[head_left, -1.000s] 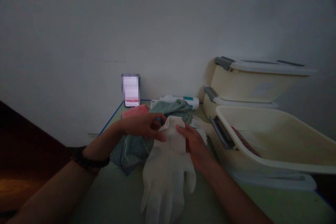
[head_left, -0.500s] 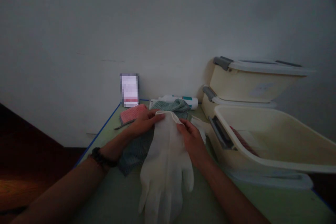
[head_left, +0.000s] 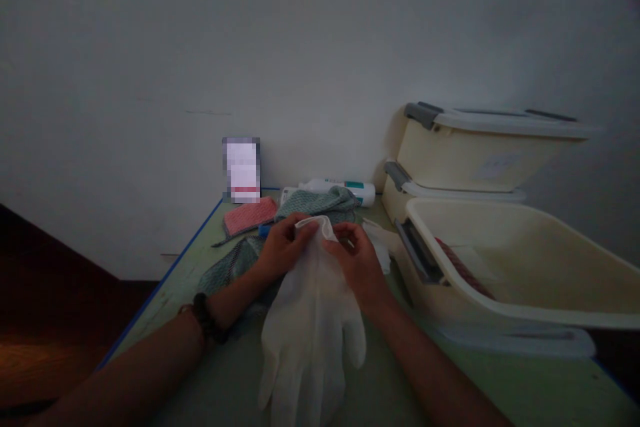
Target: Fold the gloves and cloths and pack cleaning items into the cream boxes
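Note:
A white rubber glove [head_left: 313, 320] hangs in front of me, its cuff at the top and its fingers pointing down towards me. My left hand [head_left: 283, 243] pinches the left side of the cuff, thumb on the near face. On the right side of the cuff, my right hand [head_left: 357, 253] pinches the rim between thumb and fingers. Beyond the cuff lies a crumpled green cloth [head_left: 315, 203]. Another green cloth [head_left: 230, 263] is partly hidden behind my left forearm. A folded pink cloth [head_left: 250, 215] rests left of the hands.
An open cream bin [head_left: 530, 227] stands on the right, with a striped item inside. Behind it are stacked lidded boxes [head_left: 465, 157]. A white bottle [head_left: 367, 194] lies by the wall. A phone [head_left: 243, 170] leans there too. Another white glove-like item [head_left: 377, 243] lies beside the bin.
Both hands have drawn closer together along the cuff, and its opening has narrowed. My left hand and forearm have shifted lower, uncovering more of the green cloth on the left.

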`<state>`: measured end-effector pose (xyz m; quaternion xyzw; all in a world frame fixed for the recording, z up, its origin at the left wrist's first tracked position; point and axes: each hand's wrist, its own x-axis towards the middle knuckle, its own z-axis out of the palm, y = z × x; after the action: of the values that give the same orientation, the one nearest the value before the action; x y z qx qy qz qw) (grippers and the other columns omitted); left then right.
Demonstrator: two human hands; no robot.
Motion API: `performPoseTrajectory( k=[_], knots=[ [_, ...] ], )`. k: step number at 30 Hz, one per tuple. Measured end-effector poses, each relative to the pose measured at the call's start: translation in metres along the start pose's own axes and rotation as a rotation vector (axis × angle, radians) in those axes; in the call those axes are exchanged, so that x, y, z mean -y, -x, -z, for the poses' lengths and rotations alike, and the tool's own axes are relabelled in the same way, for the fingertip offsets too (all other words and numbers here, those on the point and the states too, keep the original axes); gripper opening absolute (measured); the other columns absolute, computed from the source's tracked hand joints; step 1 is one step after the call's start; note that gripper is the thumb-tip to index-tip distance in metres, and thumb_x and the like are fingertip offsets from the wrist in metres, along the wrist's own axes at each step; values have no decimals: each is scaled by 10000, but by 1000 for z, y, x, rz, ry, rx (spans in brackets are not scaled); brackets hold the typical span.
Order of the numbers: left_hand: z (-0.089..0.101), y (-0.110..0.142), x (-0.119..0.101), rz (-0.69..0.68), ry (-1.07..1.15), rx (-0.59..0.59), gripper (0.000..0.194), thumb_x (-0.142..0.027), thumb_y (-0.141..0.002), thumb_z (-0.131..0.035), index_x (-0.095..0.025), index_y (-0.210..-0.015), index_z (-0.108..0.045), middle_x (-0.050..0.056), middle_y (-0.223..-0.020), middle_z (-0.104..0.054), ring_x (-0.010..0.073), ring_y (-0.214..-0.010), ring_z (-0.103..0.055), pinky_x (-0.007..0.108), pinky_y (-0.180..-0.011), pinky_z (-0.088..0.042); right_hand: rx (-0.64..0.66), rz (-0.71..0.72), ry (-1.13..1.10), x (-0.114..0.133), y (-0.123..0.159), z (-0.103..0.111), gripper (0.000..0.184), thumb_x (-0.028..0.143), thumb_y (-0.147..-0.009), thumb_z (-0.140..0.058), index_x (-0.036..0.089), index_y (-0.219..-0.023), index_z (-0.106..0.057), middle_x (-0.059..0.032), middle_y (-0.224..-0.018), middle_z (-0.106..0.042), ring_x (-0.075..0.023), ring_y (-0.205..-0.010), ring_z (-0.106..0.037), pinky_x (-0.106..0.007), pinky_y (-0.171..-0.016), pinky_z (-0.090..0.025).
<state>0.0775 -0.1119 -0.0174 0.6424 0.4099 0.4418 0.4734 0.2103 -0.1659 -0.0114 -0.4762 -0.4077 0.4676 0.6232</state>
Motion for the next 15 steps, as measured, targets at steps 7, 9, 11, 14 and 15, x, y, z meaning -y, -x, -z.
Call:
performPoseTrajectory(
  k=[7, 9, 11, 14, 15],
  knots=[
    [-3, 4, -6, -112, -220, -52, 266, -405, -842, -471, -166, -856, -586, 1, -754, -599, 149, -694, -541, 236, -623, -438, -138, -37, -33, -5, 0, -1, 164, 302, -682, -636, 229, -788, -535, 47, -717, -562, -130, -618, -498, -249, -551, -380],
    [-3, 4, -7, -107, -232, -29, 273, -399, -854, -444, -165, -858, -586, 3, -753, -602, 153, -698, -542, 241, -629, -443, -175, -49, -60, -5, -1, 0, 171, 290, -667, -641, 233, -794, -541, 46, -720, -567, -135, -630, -498, -253, -565, -381],
    [-3, 4, -6, -110, -235, -16, 268, -387, -859, -434, -167, -880, -586, 12, -783, -615, 159, -726, -550, 249, -652, -452, -173, -49, -91, -5, -2, 0, 158, 278, -666, -632, 236, -792, -547, 42, -733, -571, -140, -658, -501, -257, -592, -382],
    [-3, 3, -4, -140, -214, -13, 265, -376, -856, -452, -169, -959, -582, 34, -893, -637, 173, -804, -568, 267, -712, -462, -160, -67, -130, -5, -3, -1, 121, 239, -662, -607, 239, -767, -546, 43, -720, -569, -143, -669, -497, -260, -600, -374],
    [-3, 3, -3, -155, -211, -17, 266, -372, -853, -464, -169, -983, -578, 40, -929, -639, 177, -833, -571, 272, -739, -460, -159, -77, -137, -5, -3, -1, 114, 228, -659, -600, 239, -758, -544, 44, -711, -565, -144, -666, -495, -261, -597, -371]
  ],
)
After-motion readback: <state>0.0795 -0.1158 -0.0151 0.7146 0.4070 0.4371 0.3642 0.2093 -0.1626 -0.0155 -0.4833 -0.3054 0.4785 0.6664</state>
